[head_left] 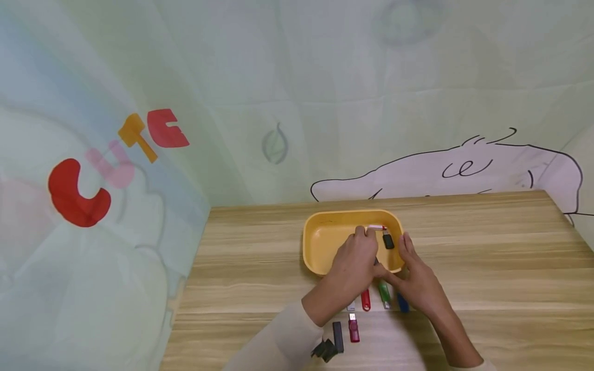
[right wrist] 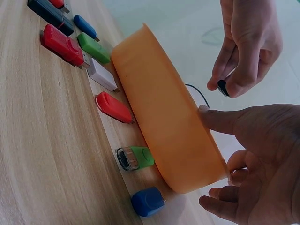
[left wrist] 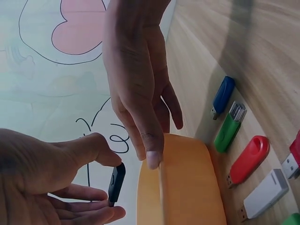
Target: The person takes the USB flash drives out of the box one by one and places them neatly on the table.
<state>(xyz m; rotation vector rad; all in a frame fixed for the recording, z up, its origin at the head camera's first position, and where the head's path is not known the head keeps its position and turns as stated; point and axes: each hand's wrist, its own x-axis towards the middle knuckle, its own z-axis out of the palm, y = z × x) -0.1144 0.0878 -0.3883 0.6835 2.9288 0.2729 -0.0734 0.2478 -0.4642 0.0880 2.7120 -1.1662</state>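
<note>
My left hand [head_left: 355,257] is above the yellow-orange plastic basket [head_left: 309,252], pinching a black USB stick [left wrist: 116,184] between thumb and fingers. Beside the basket's near right corner is my right hand [head_left: 419,283]. Its thumb touches the near rim, and its extended fingers lie along the right end. Inside the basket lie a white-and-red USB stick [head_left: 377,227] and a black USB stick with a metal plug [head_left: 388,240]. The left hand hides part of the basket floor in the head view.
Before the basket lie a white USB stick [left wrist: 266,193], a red one [head_left: 366,300], a green one [head_left: 384,294] and a blue one [head_left: 402,303]. Nearer are a dark red stick [head_left: 354,329] and a black one [head_left: 338,337]. A printed cloth [head_left: 260,113] hangs behind the table.
</note>
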